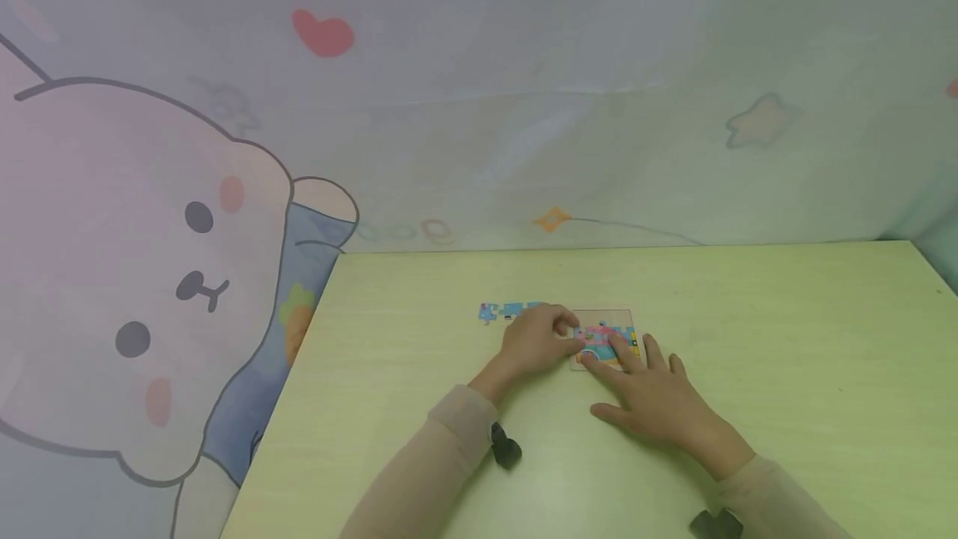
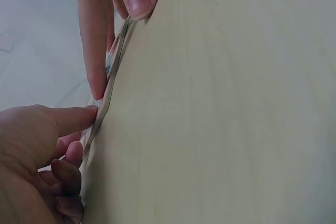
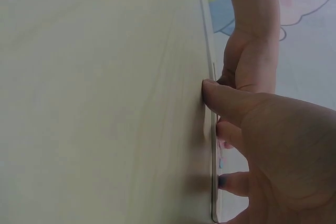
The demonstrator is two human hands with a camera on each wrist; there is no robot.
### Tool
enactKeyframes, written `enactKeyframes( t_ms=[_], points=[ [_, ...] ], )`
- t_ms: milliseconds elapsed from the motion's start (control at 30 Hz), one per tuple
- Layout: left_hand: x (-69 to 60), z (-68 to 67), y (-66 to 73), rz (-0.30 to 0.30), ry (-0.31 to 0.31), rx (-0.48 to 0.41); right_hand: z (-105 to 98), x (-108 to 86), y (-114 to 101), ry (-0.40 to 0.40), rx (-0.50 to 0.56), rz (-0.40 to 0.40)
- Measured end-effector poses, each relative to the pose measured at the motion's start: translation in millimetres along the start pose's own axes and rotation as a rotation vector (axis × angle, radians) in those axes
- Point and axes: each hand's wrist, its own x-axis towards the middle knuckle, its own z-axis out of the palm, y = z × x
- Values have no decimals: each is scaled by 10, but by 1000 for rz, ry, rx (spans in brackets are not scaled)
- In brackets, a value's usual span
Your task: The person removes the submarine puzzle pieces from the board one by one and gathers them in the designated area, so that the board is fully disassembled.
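Observation:
A small wooden jigsaw puzzle board (image 1: 604, 316) lies on the table, with colourful pieces (image 1: 627, 331) in its lower part and bare wood along its far side. My left hand (image 1: 537, 341) is at the board's left edge, thumb on its near corner area and fingers curled beside it; the left wrist view shows this left hand (image 2: 31, 150) gripping the edge. From the right, my right hand (image 1: 659, 398) reaches over with spread fingers, its fingertips pressing on the pieces. In the right wrist view, the right thumb (image 3: 226, 95) rests on the table by the board.
Several loose blue puzzle pieces (image 1: 512, 309) lie left of the board, partly hidden behind my left hand. The pale wooden table (image 1: 808, 339) ends at a patterned cloth backdrop (image 1: 479, 106). A black wrist device (image 1: 506, 446) hangs by the left sleeve.

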Motion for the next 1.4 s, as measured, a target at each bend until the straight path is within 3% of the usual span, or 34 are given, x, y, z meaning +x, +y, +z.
enactKeyframes(
  t_ms=[200,567,767,1133,1400],
  points=[
    [-23,33,1,1,40,-5,3,3,-1,-7,-3,3],
    [-58,31,33,66,140,-51,-11,1,27,-7,1,13],
    [-166,-55,21,59,180,-116,-12,4,41,4,9,-6],
    [-503,-355,-292,26,219,-235,22,-12,-2,-8,-4,3],
    [-648,-577,-540,-103,312,-214,-1,-5,3,-1,-10,-6]
  ],
)
